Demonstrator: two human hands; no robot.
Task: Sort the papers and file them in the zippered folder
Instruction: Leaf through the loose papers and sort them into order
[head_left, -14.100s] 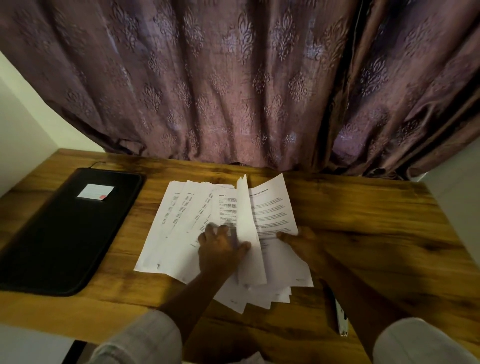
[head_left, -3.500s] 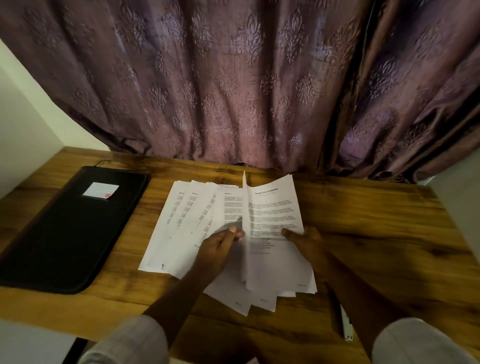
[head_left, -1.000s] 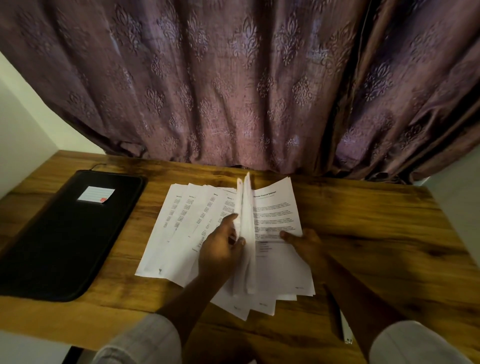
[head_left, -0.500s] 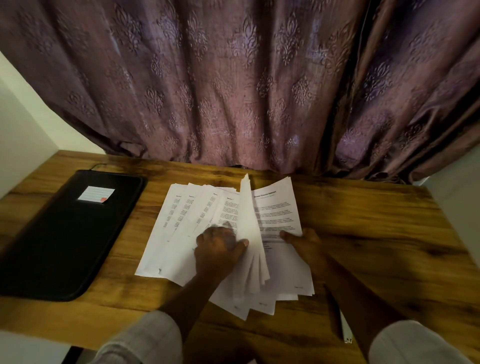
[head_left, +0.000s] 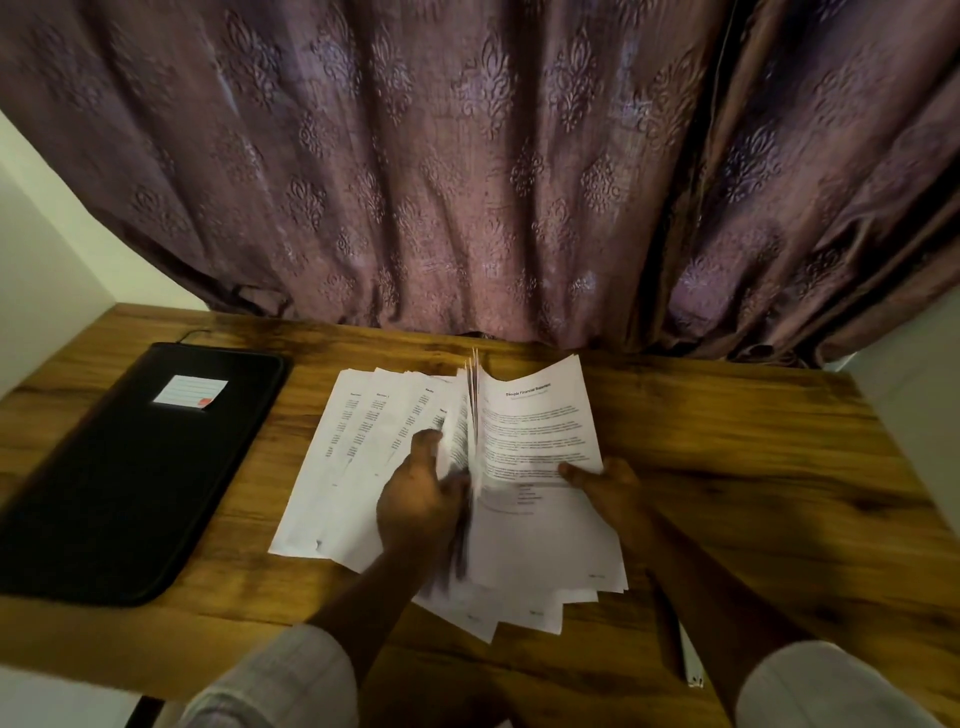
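Note:
A fanned stack of printed white papers (head_left: 363, 467) lies in the middle of the wooden table (head_left: 753, 467). My left hand (head_left: 421, 499) grips a bundle of several sheets (head_left: 465, 415) and holds them on edge, upright, in the middle of the stack. My right hand (head_left: 608, 483) presses its fingers flat on the top right sheet (head_left: 540, 441), which has a printed heading. The black zippered folder (head_left: 130, 478) lies shut at the left of the table, with a white label (head_left: 190, 391) on its cover.
A purple patterned curtain (head_left: 467, 182) hangs along the table's far edge. A pen (head_left: 688, 660) lies near the front edge under my right forearm. White walls stand at both sides of the table.
The sheets in my left hand have gone from fanned and leaning right to gathered upright. My right hand has stayed on the top right sheet.

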